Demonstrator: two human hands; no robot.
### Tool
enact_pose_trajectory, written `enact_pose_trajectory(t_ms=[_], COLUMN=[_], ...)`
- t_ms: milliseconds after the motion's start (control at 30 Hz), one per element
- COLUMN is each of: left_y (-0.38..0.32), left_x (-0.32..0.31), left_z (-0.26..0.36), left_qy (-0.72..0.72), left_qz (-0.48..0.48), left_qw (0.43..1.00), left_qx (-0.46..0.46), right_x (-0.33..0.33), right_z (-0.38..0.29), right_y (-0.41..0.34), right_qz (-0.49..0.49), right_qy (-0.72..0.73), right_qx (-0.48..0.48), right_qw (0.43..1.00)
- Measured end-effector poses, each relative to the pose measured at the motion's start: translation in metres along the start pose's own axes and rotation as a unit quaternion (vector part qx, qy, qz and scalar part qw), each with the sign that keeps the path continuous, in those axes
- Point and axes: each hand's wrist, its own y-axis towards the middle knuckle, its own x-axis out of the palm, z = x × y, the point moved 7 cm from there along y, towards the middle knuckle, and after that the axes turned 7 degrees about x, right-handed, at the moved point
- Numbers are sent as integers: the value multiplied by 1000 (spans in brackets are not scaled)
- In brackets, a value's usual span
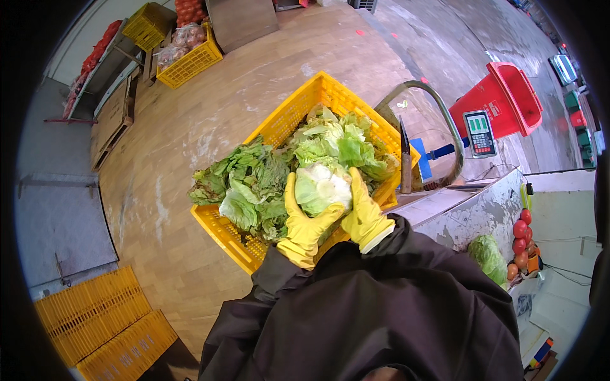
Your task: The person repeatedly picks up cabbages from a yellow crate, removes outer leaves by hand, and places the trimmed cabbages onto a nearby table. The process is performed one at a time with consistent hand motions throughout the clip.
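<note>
Between my two hands is a pale head of iceberg lettuce (320, 189), its white cut stem end facing up. My left hand (307, 224), in a yellow rubber glove, grips its left and near side. My right hand (366, 213), gloved alike, holds its right side. Beneath and beyond it, a yellow plastic crate (281, 114) is heaped with loose lettuce leaves (333, 135). Darker, wilted leaves (255, 178) with brown edges pile over the crate's left side. The leaves hide most of the crate's bottom.
Right of the crate lies a knife (405, 157) with a wooden handle, near a platform scale's display (479, 133) and curved metal rail. A red bin (495, 100) stands beyond. Another lettuce (487, 259) and tomatoes (520, 231) are at right. Yellow crates (95, 314) stack at lower left.
</note>
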Motion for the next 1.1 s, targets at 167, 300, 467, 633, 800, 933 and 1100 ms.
enact_pose_trajectory(t_ms=[167,300,467,633,800,933,1100], left_y=[14,42,92,122,104,107,118], left_x=[13,-7,-25,-24,-9,-16,-26], left_z=[-19,-33,-86,-124,-130,-140,-141], left_qy=[-27,120,298,294,404,337,286], left_qz=[59,4,-102,-59,-129,-90,-82], left_qw=[996,991,947,954,904,937,952], left_qx=[59,61,61,17,49,3,-71], right_x=[15,-1,-123,-118,-124,-71,-41], right_z=[18,21,63,191,126,47,27], right_y=[8,11,31,42,40,44,56], right_qz=[-10,-11,257,184,154,-124,-165], right_qy=[124,420,-265,-147,-150,-107,-172], right_qx=[138,352,129,267,219,110,80], right_qw=[983,837,920,934,952,980,968])
